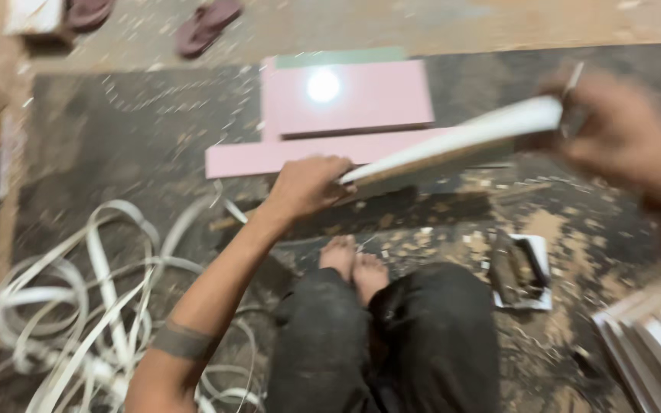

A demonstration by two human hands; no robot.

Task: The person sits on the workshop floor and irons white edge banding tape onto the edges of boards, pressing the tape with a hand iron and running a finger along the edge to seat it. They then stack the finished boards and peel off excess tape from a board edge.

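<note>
Panel: you hold a long white-faced board (453, 145) flat above the floor, slanting from lower left up to the right, over your bare feet (353, 264).
Left hand (307, 183): your fingers are closed around the board's near end.
Right hand (625, 134): blurred; it grips the far end, and a thin pale sliver sticks up from it, though I cannot tell what it is.
Step in hand: I judge you are steadying the board edge-on to work along it.
Next move: needs a firm left grip.
Around you: pink boards (346, 99) beyond, coiled white edge strip (101, 306) at left, a hand tool (518, 271) at right, sawdust on the floor (131, 130).
</note>
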